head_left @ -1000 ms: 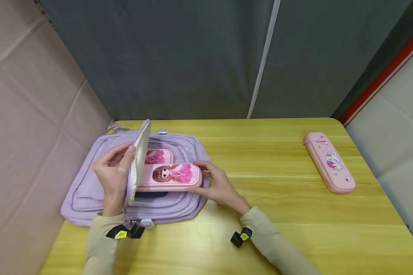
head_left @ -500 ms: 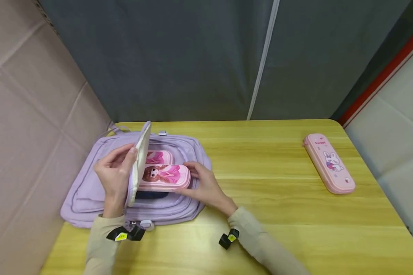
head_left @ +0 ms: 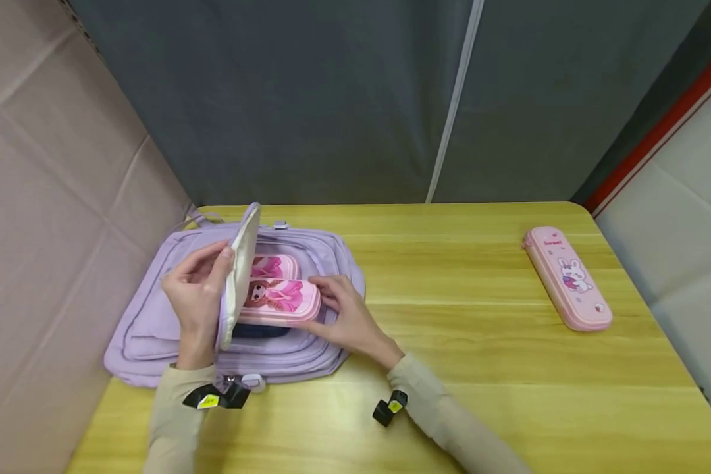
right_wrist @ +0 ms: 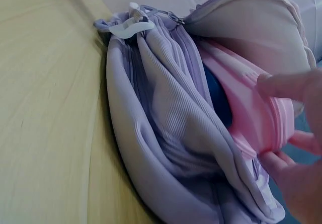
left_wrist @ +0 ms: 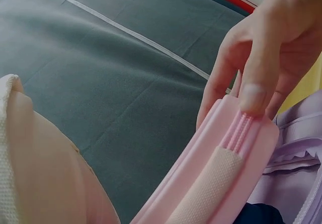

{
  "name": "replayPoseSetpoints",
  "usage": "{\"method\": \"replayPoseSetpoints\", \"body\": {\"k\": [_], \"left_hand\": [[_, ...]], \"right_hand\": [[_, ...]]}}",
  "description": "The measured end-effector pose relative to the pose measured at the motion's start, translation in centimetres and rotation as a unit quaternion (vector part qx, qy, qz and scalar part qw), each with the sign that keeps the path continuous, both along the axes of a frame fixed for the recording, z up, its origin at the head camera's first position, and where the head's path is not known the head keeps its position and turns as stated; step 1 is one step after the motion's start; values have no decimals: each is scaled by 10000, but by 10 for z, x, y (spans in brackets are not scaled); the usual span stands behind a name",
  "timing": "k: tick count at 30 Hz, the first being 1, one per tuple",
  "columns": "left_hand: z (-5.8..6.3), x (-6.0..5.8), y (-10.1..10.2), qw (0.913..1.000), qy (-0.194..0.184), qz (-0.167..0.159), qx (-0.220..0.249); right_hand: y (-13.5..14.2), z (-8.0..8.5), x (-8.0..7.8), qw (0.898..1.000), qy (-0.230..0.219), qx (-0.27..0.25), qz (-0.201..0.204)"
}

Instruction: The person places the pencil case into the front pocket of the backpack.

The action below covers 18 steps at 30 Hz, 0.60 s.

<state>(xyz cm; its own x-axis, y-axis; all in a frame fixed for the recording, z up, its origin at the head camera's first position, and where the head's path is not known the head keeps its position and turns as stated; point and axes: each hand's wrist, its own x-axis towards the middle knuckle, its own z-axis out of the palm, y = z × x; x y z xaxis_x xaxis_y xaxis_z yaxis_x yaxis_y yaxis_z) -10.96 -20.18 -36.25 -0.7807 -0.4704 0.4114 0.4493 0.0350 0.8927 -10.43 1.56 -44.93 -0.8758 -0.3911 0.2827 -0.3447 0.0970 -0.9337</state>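
Note:
A lilac backpack (head_left: 154, 309) lies on the table with its front pocket flap (head_left: 241, 276) raised. My left hand (head_left: 198, 296) pinches that flap's edge between thumb and fingers. With thumb and fingers, my right hand (head_left: 349, 319) grips the end of a pink pencil case (head_left: 284, 299) printed with a doll in a pink dress. Its other end is hidden behind the flap. Another pink case (head_left: 275, 266) with similar print lies just beyond it in the pocket. Something dark blue (head_left: 263, 330) shows below the held case; its kind is unclear.
A pink pencil case (head_left: 569, 280) with a white rabbit lies on the right of the wooden table (head_left: 450, 263). A grey curtain (head_left: 332, 105) hangs behind the table. A pale wall covering (head_left: 65, 197) stands close on the left.
My right hand has moved left with the doll pencil case, and more of the case is now behind the flap. My left hand still holds the flap up in about the same place.

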Motion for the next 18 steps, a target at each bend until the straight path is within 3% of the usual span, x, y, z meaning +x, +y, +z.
{"method": "replayPoseSetpoints", "body": {"k": [6,18], "left_hand": [[1,-2,0,9999,61,-75,-35],[-1,-1,7,9998,41,-164,-101]], "right_hand": [[8,-2,-4,9985,-10,-370,406],[-10,1,-7,9992,365,-88,-117]]}}
